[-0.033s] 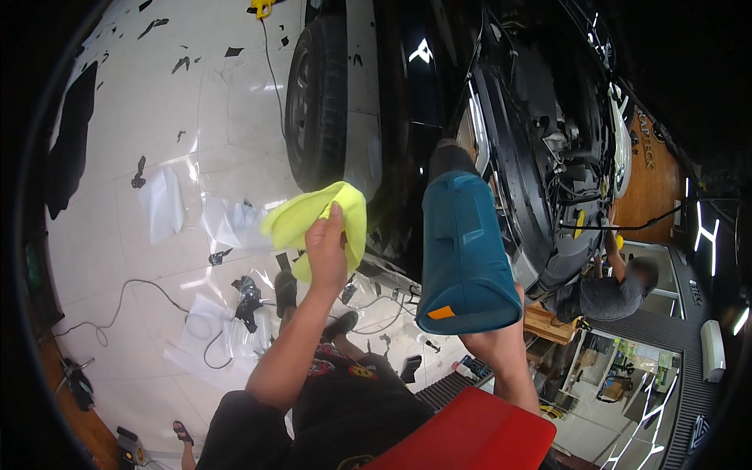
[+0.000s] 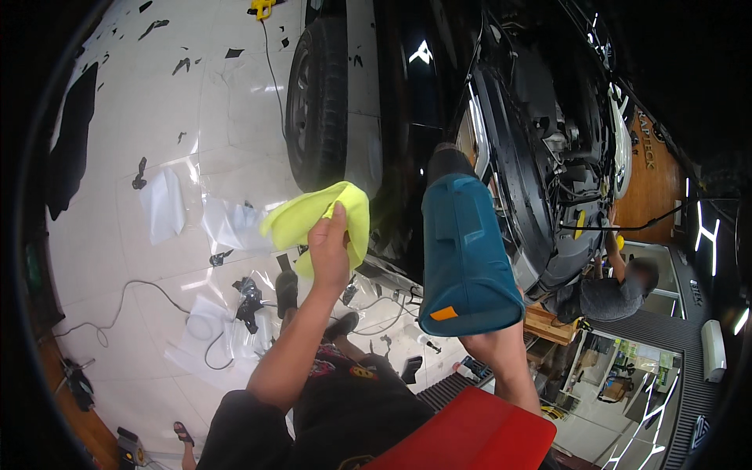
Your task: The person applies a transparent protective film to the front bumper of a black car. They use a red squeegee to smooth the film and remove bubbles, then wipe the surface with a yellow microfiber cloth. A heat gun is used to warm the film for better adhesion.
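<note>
My left hand [image 2: 330, 254] pinches a bright yellow-green cloth [image 2: 301, 219], thumb on top, and the cloth hangs loosely around the fingers. In my right hand [image 2: 501, 345] is a teal heat gun [image 2: 466, 251] with a black nozzle [image 2: 450, 162] and a small orange patch on its rear end. Its body hides most of the right fingers and the grip. The nozzle points away from me, toward the dark body panel [image 2: 419, 102] of a black car. Whether it touches the panel, I cannot tell.
The car's wheel [image 2: 317, 102] stands ahead on the left, its engine bay [image 2: 556, 149] open on the right. Another person [image 2: 615, 294] works there. Clear film sheets [image 2: 164, 205], black scraps and a grey cable [image 2: 129, 283] litter the tiled floor. Something red [image 2: 474, 431] sits close below.
Very little differs. The heat gun has shifted slightly toward me, and the cloth and my left hand have moved a touch to the right.
</note>
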`<state>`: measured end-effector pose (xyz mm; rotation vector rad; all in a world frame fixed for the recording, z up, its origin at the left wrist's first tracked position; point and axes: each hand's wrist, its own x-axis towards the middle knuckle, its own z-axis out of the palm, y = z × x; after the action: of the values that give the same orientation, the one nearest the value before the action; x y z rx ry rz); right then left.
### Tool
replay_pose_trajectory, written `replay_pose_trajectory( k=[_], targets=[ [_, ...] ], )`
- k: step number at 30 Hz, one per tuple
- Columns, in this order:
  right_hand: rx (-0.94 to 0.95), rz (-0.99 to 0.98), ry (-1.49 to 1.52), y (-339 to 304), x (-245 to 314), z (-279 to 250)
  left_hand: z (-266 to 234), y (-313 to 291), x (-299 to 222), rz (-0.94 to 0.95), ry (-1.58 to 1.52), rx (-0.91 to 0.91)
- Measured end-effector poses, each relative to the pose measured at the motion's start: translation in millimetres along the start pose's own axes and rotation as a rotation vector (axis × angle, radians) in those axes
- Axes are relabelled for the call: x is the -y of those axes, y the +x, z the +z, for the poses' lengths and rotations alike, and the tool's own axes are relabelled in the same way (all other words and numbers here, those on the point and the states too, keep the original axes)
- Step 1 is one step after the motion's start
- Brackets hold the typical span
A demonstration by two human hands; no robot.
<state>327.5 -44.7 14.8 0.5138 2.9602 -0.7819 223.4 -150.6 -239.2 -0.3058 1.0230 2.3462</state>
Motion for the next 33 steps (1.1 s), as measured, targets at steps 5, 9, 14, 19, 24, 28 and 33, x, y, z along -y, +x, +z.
replay_pose_trajectory(
  k=[5,9,14,19,24,28,33],
  targets=[
    [0.031,0.019,0.048,11,10,-12,-3,8,4,0.033,0.037,0.055],
    [-0.008,0.081,-0.035,33,20,-26,-5,5,3,0.023,0.016,0.027],
    [0.054,0.068,0.022,5,26,-22,-10,-8,-18,0.048,-0.063,-0.049],
    [-0.062,-0.005,0.057,-16,6,-6,-4,-21,-44,0.051,-0.034,-0.044],
    [-0.113,-0.072,0.151,-41,0,6,-7,-22,-52,0.116,0.322,0.067],
    [-0.184,-0.131,0.023,-66,-29,22,33,-10,-20,0.397,0.517,0.109],
    [0.020,0.014,-0.327,-107,-32,27,115,24,13,0.833,0.926,0.211]
  ],
)
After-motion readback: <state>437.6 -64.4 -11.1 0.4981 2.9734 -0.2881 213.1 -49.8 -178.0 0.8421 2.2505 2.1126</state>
